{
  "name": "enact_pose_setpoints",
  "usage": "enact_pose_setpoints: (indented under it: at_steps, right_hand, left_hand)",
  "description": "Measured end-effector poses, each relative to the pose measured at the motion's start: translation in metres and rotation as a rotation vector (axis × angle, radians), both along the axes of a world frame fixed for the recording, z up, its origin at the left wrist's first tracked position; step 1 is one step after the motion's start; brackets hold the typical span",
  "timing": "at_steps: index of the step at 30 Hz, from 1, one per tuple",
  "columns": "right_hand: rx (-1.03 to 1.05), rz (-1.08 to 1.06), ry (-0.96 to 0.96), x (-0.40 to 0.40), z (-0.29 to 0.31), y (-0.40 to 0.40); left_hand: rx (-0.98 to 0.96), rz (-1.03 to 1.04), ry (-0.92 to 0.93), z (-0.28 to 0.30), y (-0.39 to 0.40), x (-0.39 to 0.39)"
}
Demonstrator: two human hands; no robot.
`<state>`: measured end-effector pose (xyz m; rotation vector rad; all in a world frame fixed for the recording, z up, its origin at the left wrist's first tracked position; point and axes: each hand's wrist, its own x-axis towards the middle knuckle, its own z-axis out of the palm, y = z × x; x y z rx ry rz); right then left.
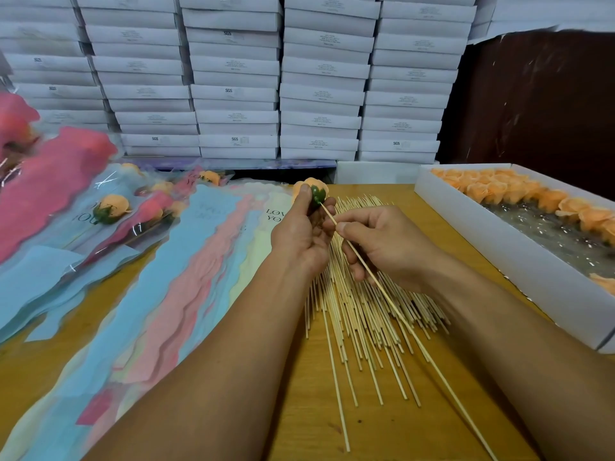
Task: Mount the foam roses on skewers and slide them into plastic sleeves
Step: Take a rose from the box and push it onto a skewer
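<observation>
boxes (233,78): flat white cartons stacked against the back wall, five columns in view, roughly ten-plus high each, more at top right (too many to count exactly).
table (299,410): one wooden top, carries everything below.
sleeves (186,277): one fanned pile of plastic sleeves left of centre, blue, pink and pale yellow layers; number can't be told, they overlap.
finished roses (111,207): sleeved stems piled far left, about five orange heads visible, more may be hidden under the pink wrap.
tray (499,241): one white tray at right, loose orange roses (519,191) along its far side, a dozen or more, blurred together; near end mostly bare liner.
skewer pile (359,314): loose wooden sticks under the hands, dozens, uncountable.
left hand (301,232): curled round one orange foam rose (311,186), green base facing the person.
right hand (382,244): pinching one skewer (392,306) near its front end, tip at the green base (318,195).
risk 1: skewer goes in off-centre (long free tail wags), so tip could break out the side of the foam.
risk 2: pushing too hard could crush petals or poke the left fingers behind the head.
risk 3: thin stick may bow or snap if gripped too far back.
risk 4: trailing end could sweep the pile and scatter sticks.
</observation>
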<state>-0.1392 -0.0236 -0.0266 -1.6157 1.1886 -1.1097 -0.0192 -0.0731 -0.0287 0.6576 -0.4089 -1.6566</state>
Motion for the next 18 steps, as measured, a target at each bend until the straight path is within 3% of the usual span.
enact_pose_setpoints:
  at_steps: [18]
  right_hand:
    - [-0.163, -0.015, -0.039, 0.0039, 0.0061, 0.0042]
  left_hand:
    - [0.025, 0.059, 0.018, 0.0097, 0.0086, -0.0024]
